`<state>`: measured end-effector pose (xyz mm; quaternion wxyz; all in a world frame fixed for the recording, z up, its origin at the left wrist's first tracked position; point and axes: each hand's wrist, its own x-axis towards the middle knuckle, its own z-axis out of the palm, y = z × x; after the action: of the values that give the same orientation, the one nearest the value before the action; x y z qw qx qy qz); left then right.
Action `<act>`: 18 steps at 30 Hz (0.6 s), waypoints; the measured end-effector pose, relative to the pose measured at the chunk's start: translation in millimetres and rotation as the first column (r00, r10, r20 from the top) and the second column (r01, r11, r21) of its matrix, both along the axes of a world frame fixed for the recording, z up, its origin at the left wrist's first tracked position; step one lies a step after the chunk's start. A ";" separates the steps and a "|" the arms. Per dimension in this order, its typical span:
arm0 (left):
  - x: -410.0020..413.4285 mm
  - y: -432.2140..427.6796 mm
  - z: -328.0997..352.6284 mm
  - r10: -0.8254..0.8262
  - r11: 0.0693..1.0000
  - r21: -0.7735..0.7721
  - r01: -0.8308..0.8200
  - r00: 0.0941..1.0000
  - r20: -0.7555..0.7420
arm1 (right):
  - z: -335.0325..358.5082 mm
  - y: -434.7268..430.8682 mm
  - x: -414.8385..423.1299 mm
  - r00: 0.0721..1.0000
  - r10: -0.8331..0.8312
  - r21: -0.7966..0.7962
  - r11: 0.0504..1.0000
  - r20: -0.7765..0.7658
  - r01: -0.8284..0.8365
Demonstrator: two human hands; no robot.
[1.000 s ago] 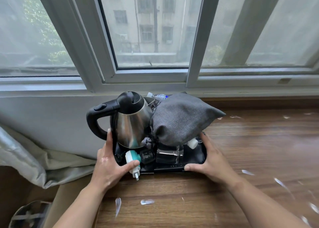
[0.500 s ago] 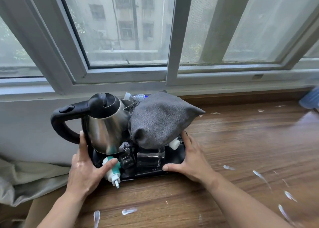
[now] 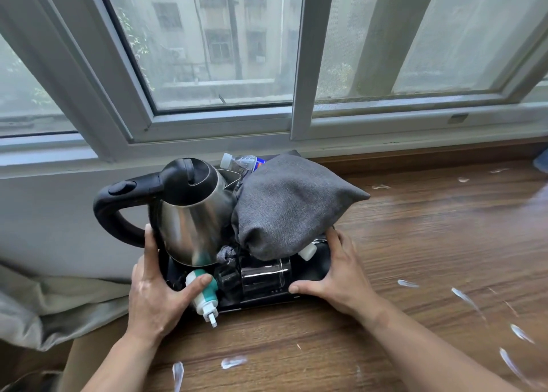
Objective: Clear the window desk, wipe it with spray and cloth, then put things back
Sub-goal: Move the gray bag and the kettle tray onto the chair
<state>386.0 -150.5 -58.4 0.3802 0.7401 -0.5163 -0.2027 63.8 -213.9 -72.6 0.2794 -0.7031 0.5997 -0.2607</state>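
Black tray (image 3: 310, 274), carrying a steel kettle (image 3: 189, 213), grey pouch (image 3: 287, 205) and glass (image 3: 264, 276), is at the wooden desk's (image 3: 415, 243) left end by the window. The left hand (image 3: 154, 296) grasps its left side and the right hand (image 3: 341, 276) its near right corner.

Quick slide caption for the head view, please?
Left hand and right hand grip a black tray carrying kettle, grey pouch and glass on the wooden desk.

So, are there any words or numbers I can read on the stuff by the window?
No text here can be read.
On the plastic bottle, a blue and red label: too blurred to read.
On the black tray, tiny pale marks at the front: too small to read.
On the kettle and grey bag: no writing shows.
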 end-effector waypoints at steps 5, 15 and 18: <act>-11.1 5.4 8.5 0.000 1.000 -0.017 0.001 1.000 0.015 | 6.9 6.8 -13.6 1.000 -0.007 0.011 1.000 0.028 0.007; -69.3 10.4 41.0 -0.070 0.996 -0.065 0.069 0.997 -0.019 | 40.9 27.3 -71.9 0.996 -0.048 -0.039 0.998 0.080 0.052; -89.9 11.6 46.3 -0.104 0.992 -0.077 0.104 0.995 0.001 | 40.1 36.1 -93.4 0.992 -0.053 -0.042 0.997 0.114 0.058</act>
<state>296.2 -138.9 -12.1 0.3983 0.6967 -0.5609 -0.2033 -29.6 -177.7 -32.5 0.2896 -0.6765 0.5960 -0.3213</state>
